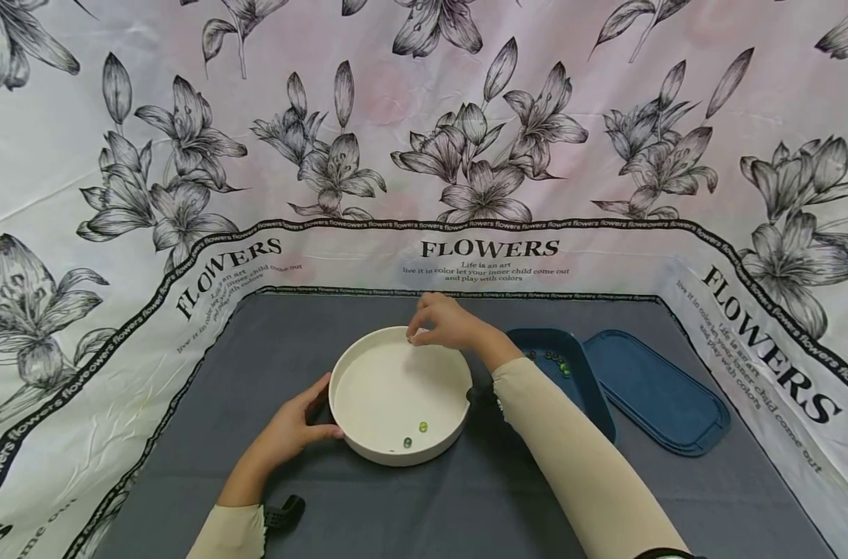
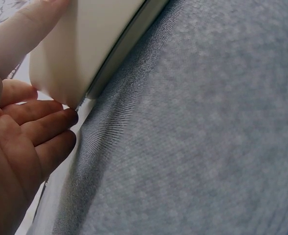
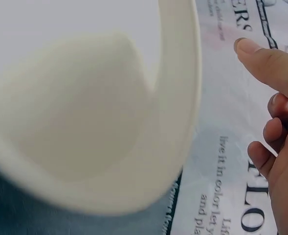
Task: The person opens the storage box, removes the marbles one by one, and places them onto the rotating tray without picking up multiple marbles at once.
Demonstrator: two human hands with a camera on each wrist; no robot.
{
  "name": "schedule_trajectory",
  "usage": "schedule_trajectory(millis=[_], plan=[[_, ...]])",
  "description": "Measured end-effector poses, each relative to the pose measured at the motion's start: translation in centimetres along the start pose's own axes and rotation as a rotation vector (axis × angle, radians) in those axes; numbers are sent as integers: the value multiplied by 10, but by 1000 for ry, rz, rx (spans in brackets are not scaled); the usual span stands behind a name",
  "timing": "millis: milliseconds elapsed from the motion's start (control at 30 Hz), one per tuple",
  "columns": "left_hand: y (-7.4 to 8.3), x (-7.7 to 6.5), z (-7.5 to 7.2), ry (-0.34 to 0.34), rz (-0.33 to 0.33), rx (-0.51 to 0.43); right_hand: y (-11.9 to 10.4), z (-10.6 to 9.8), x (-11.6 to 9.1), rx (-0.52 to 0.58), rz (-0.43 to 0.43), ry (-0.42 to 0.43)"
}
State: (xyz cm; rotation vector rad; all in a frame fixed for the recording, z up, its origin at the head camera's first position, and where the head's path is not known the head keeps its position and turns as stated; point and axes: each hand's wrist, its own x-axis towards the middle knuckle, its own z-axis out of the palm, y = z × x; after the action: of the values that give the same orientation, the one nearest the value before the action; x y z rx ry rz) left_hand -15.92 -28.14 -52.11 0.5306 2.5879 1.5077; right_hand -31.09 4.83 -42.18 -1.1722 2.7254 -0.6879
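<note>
A round cream dish point(image 1: 396, 388) stands on the grey cloth, with two small green glass beads point(image 1: 422, 427) inside near its front. My left hand point(image 1: 291, 427) holds the dish's left side, thumb and fingers spread around the outer wall; in the left wrist view its fingertips touch the lower edge. Over the far rim, my right hand point(image 1: 446, 322) brings thumb and index finger together, pinching a small bead that is mostly hidden. The right wrist view shows the right thumb point(image 3: 266, 61) stretched out beside the dish's wall, other fingers curled; the bead does not show there.
A dark blue tray point(image 1: 599, 396) with several green and dark beads lies right of the dish, partly behind my right forearm. Beside it is a flat blue lid point(image 1: 665, 396). A black strap-like object point(image 1: 284, 514) is by my left wrist. Flower-printed cloth point(image 1: 494, 155) rises behind.
</note>
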Motion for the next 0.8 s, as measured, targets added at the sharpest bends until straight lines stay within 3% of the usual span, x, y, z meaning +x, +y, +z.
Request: schedule_trajectory(millis=[300, 800], plan=[[-2, -1, 0, -2, 14, -11, -6, 22, 16, -49, 2, -52], [0, -1, 0, -6, 0, -26, -9, 43, 22, -38, -3, -139]])
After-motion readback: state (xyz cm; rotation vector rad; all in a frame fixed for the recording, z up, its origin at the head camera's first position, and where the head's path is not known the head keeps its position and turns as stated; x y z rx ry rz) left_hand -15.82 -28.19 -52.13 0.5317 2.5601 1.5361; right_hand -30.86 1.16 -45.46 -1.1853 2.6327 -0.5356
